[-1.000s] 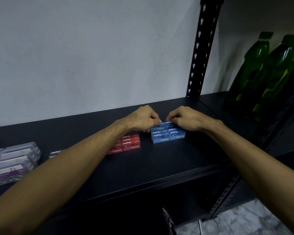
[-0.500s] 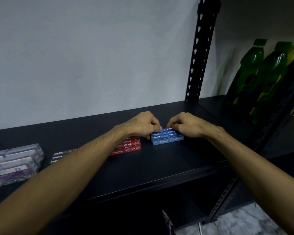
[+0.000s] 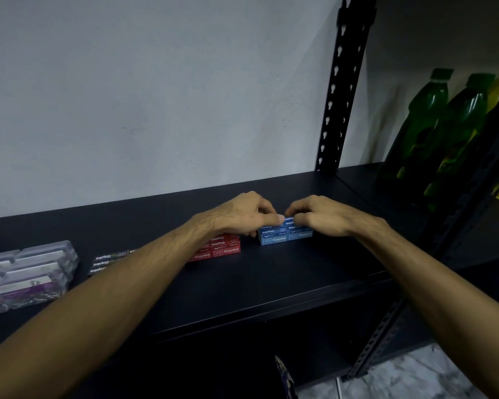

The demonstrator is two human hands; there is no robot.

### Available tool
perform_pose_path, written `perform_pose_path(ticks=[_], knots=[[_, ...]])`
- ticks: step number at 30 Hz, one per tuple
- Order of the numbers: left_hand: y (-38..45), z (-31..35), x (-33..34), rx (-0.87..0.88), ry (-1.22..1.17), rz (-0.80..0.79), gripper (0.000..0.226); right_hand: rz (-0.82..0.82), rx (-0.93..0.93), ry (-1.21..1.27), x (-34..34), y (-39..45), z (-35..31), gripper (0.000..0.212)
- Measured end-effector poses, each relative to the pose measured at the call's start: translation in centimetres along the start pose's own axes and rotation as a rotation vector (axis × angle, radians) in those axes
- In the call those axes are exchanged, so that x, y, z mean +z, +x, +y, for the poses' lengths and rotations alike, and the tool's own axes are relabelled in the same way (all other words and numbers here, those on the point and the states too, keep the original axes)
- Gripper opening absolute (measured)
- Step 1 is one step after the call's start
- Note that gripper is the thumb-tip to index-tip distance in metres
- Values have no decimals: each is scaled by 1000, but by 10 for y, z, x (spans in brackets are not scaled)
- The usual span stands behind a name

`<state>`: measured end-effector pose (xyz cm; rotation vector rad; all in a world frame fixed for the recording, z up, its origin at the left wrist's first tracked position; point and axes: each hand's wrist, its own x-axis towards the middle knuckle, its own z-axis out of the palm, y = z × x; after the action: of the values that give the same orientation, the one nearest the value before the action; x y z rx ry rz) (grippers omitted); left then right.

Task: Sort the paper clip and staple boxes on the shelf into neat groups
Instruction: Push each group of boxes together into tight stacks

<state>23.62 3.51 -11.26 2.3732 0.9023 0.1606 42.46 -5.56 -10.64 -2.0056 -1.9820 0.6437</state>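
On the black shelf [image 3: 242, 286], the left hand [image 3: 239, 214] and right hand [image 3: 320, 216] pinch the top of the blue staple boxes [image 3: 283, 236] with curled fingers from either side, likely squaring the stack just beside the red staple boxes [image 3: 222, 249].

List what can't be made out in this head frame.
- Blue staple boxes: back rows and count hidden under left hand and right hand.
- Red staple boxes: left part covered by the left forearm.
- Black staple boxes: right end behind the same forearm.
- Clear paper clip boxes: cut off by the left edge.
- Small print on labels: too small.
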Motion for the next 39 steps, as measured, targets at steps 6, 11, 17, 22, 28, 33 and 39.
perform_pose_path(ticks=[6, 11, 17, 22, 28, 33, 39], knots=[[-3, 1, 4, 4, 162, -24, 75, -36, -17, -111, 4, -6, -4, 50], [-5, 4, 9, 26, 196, -12, 59, -6, -34, -131, 9, -5, -3, 53], [-5, 3, 11, 51, 209, 4, 41, 3, -36, -153, 10, -4, -3, 54], [-5, 3, 11, 50, 213, 14, 41, 9, -43, -158, 10, -5, -4, 53], [-7, 4, 11, 43, 214, 19, 41, 11, -52, -165, 10, -5, -4, 53], [-6, 4, 12, 47, 222, 16, 40, 9, -60, -158, 11, -5, -3, 51], [-7, 5, 11, 60, 286, 25, 64, 21, -39, -168, 13, -7, -2, 64]])
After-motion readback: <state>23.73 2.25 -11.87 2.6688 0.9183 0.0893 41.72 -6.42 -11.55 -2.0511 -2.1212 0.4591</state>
